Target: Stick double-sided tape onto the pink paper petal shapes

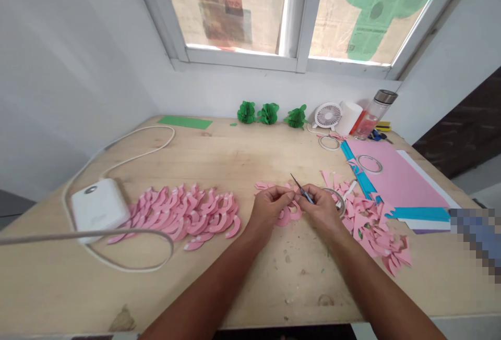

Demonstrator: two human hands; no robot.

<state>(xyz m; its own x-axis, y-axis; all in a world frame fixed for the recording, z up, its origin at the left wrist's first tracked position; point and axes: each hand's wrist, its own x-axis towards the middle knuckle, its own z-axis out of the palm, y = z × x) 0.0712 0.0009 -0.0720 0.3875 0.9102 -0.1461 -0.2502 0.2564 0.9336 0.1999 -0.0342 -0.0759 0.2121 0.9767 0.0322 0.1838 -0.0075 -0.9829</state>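
Observation:
My left hand (pixel 269 205) is pinched shut on a curved pink paper piece (pixel 285 216) over the wooden table (pixel 235 157). My right hand (pixel 321 205) is closed around small scissors (pixel 301 190), whose blades point up and to the left, close to the left fingertips. A tape roll (pixel 336 196) lies partly hidden behind my right hand. To the left lies a heap of several curved pink cut-outs (pixel 183 215). To the right lies a scatter of pink paper scraps (pixel 371 225).
A white power bank (pixel 99 207) with a looping white cable (pixel 129 160) sits at the left. Three green paper trees (pixel 270 114), a small fan (pixel 327 116), a bottle (pixel 373 116), pink and blue sheets (pixel 395 178) and tape rings (pixel 370 164) stand behind and right. A green sheet (pixel 183 122) lies far left.

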